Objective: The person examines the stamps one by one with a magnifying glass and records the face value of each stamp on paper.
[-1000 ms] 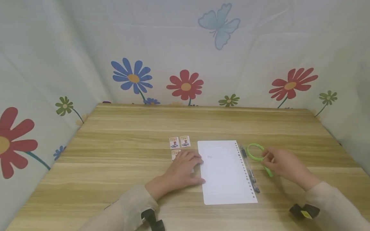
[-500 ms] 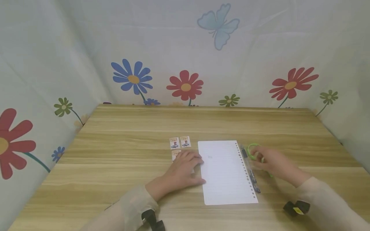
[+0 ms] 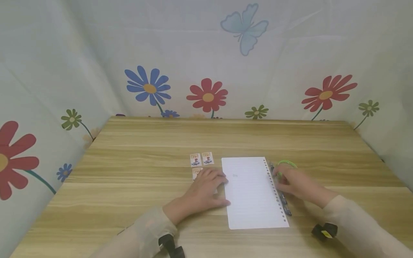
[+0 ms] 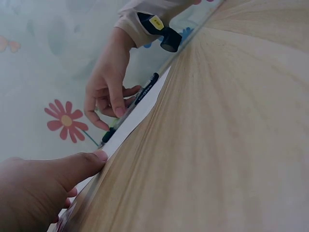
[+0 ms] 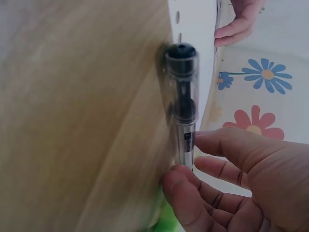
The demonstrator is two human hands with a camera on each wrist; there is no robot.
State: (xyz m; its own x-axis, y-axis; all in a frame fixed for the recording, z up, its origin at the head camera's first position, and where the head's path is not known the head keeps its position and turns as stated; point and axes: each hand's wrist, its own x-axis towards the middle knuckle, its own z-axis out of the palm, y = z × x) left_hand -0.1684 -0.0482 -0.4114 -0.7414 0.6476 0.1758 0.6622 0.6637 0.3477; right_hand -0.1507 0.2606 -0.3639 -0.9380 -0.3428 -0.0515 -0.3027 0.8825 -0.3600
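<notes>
My right hand (image 3: 297, 184) is at the clear pen (image 3: 285, 206), which lies along the punched edge of a lined sheet of paper (image 3: 248, 200). In the right wrist view, thumb and a fingertip pinch the pen's barrel (image 5: 183, 101) from both sides. Behind that hand shows part of a green ring with a handle, like a magnifying glass (image 3: 288, 162). My left hand (image 3: 203, 191) lies flat with spread fingers, its thumb on the paper's left edge. Its fingers partly cover a small stamp-like picture (image 3: 196, 172); what else is under the palm is hidden.
Two more stamp-like pictures, one at the left (image 3: 195, 160) and one beside it (image 3: 208, 158), lie beyond my left hand. The wooden table (image 3: 145, 143) reaches back to a white cloth (image 3: 180, 43) printed with flowers and a butterfly.
My right hand has left the green ring's handle and moved left to the pen. My left hand has stayed in place.
</notes>
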